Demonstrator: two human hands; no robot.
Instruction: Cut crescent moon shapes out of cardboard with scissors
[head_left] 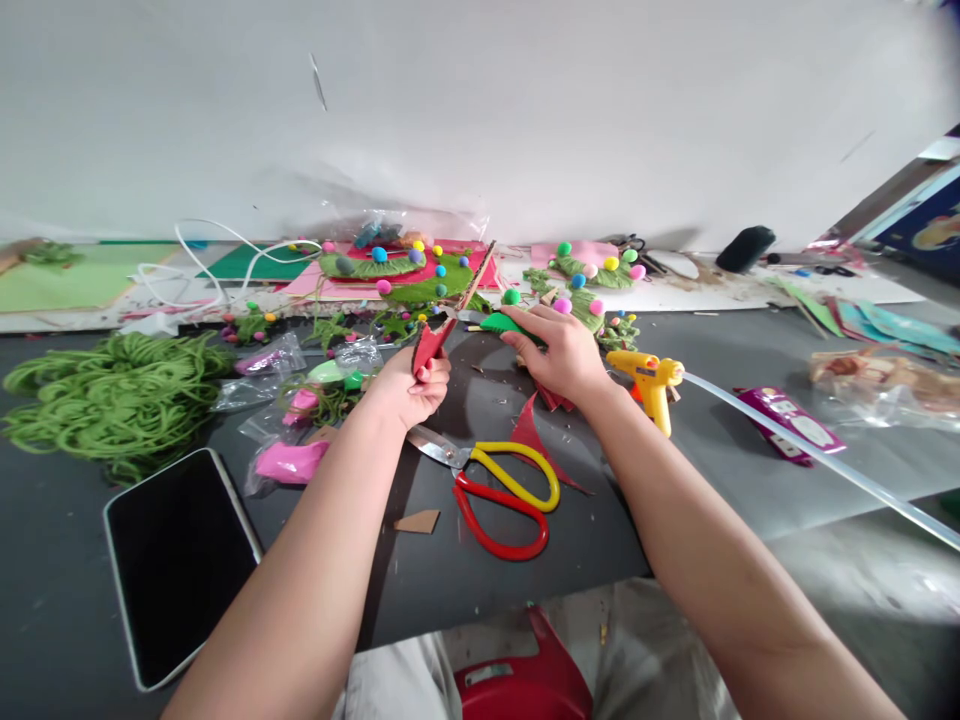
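My left hand [417, 388] is closed around a folded strip of red cardboard [431, 345], whose brown edge points up and away. In my right hand [561, 348] is a green-handled craft knife [501, 322]; its blade points left and meets or nearly meets the cardboard. Below my hands lie scissors [487, 475] with one yellow and one red handle loop, their blade tips partly behind my left wrist. A red scrap [536, 440] rests beside them, and a small brown cardboard scrap [417, 522] lies nearer to me.
Green yarn [120, 400] and a black-screened tablet [180, 560] lie on the left. A yellow glue gun [651, 382] with a long clear glue stick [817, 455] is to the right. Green pieces with colourful pompoms [427, 285] stand at the back. A purple packet [791, 425] lies right.
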